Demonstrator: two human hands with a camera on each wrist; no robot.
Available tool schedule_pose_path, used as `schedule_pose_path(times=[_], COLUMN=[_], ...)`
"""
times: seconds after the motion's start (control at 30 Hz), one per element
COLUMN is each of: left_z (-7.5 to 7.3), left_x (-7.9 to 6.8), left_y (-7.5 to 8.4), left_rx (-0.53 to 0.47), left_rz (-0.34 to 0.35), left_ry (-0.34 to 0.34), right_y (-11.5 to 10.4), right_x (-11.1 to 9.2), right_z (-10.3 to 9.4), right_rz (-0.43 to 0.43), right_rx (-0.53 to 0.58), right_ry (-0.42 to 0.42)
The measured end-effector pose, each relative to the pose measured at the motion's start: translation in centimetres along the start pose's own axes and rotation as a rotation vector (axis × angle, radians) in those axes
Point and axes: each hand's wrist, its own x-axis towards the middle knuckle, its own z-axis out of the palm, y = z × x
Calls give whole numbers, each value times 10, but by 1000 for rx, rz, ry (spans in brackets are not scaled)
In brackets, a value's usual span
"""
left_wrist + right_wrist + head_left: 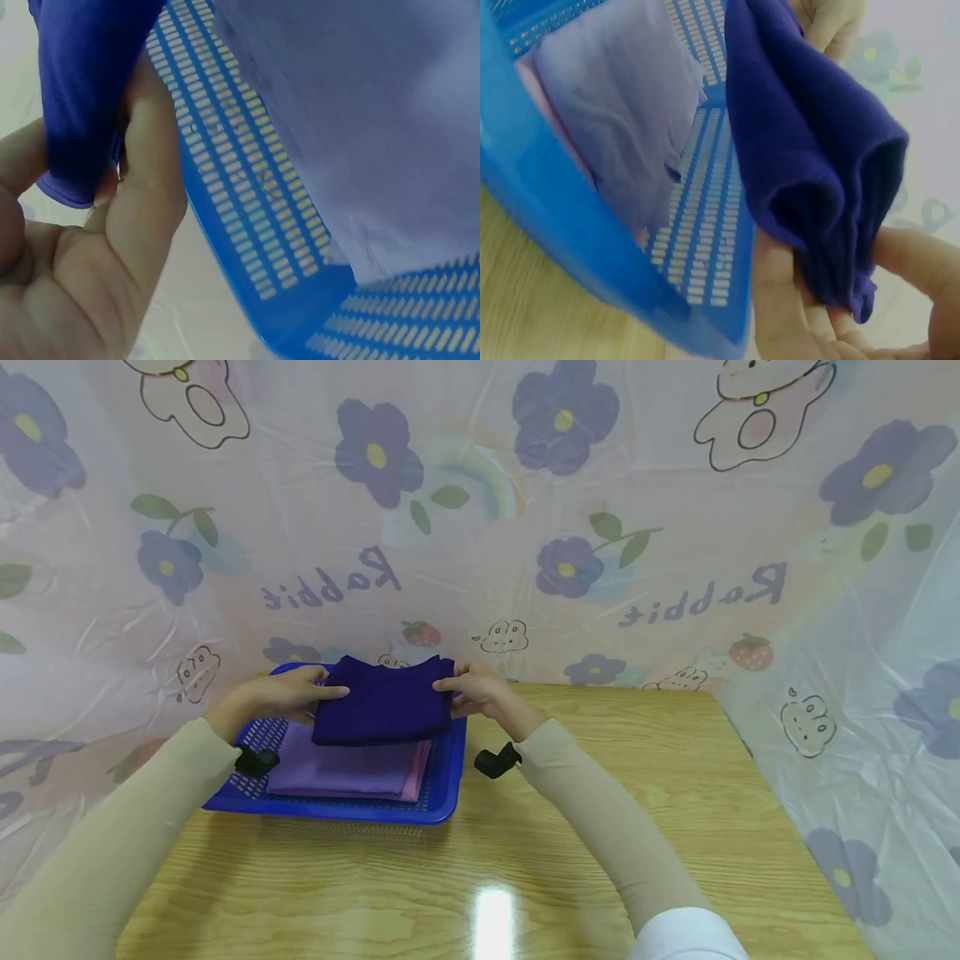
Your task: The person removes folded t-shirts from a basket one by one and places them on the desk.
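Note:
Both hands hold a folded dark purple garment (382,702) over the back of a blue plastic basket (442,793). My left hand (288,690) pinches its left side, thumb on top and fingers underneath. At the opposite side, my right hand (480,689) grips the fabric the same way. The right wrist view shows the folded layers of the garment (802,142) between thumb and fingers. Below it, a folded lilac cloth (337,770) lies in the basket, with a pink cloth (416,777) showing along its right edge.
The basket stands on a wood-grain table (600,827) at the left back. Behind and beside the table hangs a patterned curtain (465,543) with flowers and rabbits. A black wrist strap mount (498,760) sits at the right cuff.

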Motion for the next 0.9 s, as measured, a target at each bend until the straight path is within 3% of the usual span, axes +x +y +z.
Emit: schedule_pose_path(times=[0.5, 0.9], left_z=[26, 46], left_x=[23, 55], left_y=[29, 50], left_rx=[-161, -280], left_rz=[60, 142], left_ry=[-40, -62], right_y=[1, 0], right_x=[-17, -34], right_z=[-52, -99], right_rz=[-62, -95], right_rx=[-33, -59], right_ry=[-10, 4])
